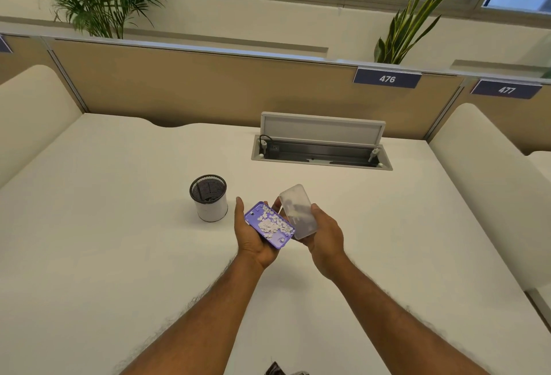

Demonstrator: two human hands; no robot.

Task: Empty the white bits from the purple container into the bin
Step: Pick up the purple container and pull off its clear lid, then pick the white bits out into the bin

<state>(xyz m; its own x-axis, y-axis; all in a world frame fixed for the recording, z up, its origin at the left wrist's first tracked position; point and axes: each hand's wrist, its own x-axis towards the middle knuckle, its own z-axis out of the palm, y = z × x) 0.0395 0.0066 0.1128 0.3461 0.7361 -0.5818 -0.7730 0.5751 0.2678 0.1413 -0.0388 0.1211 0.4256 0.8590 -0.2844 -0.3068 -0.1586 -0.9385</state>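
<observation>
My left hand (252, 239) cups a flat purple container (283, 243) from below, above the white desk. Several white bits (272, 224) lie heaped inside it. My right hand (323, 233) grips a frosted translucent lid (299, 212), lifted off and tilted just right of the container. The bin (208, 198), a small round cup with a black mesh rim and white wall, stands upright on the desk a little to the left of my left hand.
The white desk (119, 240) spreads all around. An open cable hatch (322, 149) with its lid raised lies behind the hands. Tan partitions with signs 476 and 477 close the back. Padded white dividers flank both sides. A small dark object (275, 370) shows at the bottom edge.
</observation>
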